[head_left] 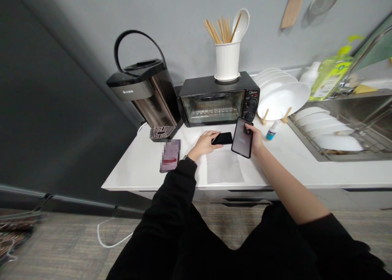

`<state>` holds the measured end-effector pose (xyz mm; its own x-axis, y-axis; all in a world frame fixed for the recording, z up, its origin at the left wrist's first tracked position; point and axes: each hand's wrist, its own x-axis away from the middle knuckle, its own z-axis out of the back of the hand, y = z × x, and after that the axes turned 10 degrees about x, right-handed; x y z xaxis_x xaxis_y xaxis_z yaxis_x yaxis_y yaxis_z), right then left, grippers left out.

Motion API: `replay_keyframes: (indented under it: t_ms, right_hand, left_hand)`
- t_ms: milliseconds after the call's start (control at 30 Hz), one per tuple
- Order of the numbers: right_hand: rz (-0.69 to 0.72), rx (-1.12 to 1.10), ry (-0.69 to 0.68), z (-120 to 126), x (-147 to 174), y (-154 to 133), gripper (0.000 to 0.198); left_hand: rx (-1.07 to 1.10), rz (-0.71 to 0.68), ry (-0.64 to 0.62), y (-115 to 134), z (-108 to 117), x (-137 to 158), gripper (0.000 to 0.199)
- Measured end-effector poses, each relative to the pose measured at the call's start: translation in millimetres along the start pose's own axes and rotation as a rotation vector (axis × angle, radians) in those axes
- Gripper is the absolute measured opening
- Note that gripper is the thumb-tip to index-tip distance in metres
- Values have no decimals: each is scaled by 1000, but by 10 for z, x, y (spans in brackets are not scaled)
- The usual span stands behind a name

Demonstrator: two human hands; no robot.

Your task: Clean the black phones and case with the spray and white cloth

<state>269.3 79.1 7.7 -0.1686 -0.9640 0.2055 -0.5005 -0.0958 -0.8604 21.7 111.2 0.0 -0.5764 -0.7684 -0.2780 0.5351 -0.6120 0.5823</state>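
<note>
My left hand [206,143] rests on the counter, its thumb and fingers closed around the left end of a black phone [224,138] lying flat. Above the counter, my right hand [255,136] grips a second phone [241,143] with a frosted grey back and black rim. Whether that back belongs to a case I cannot tell. A thin white sheet [226,171] lies on the counter in front of the hands. Just right of the raised phone stands a small spray bottle [271,132] with a blue label. Further left lies another phone [170,155], its face blurred out.
Behind the hands stands a black toaster oven [214,104], a white pot of chopsticks [227,61] on top. A water dispenser [153,92] stands at left. White plates [283,94] lean in a rack near the sink [373,151]. The counter's front edge [171,187] runs before my body.
</note>
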Motion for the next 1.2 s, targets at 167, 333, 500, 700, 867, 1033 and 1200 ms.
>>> replay_keyframes:
  t_ms: [167, 333, 500, 700, 867, 1033, 1200]
  right_hand:
    - [-14, -14, -1, -10, 7, -8, 20]
    - [-22, -20, 3, -17, 21, -24, 19]
    - [-24, -15, 2, -21, 32, -28, 19]
    - [-17, -13, 5, -16, 7, -14, 22]
    - [-16, -14, 8, -18, 9, -13, 21]
    - [-20, -28, 12, -48, 51, -44, 19]
    - [-24, -48, 29, -80, 88, -72, 16]
  left_hand:
    - [26, -9, 0, -21, -10, -16, 68]
    - [54, -20, 10, -43, -22, -31, 72]
    - [66, -29, 5, -41, -18, -31, 71]
    - [59, -33, -12, 0, 7, -20, 69]
    - [53, -31, -30, 26, 29, -23, 72]
    - [55, -37, -33, 64, 49, -13, 76]
    - [61, -20, -26, 100, 59, -1, 78]
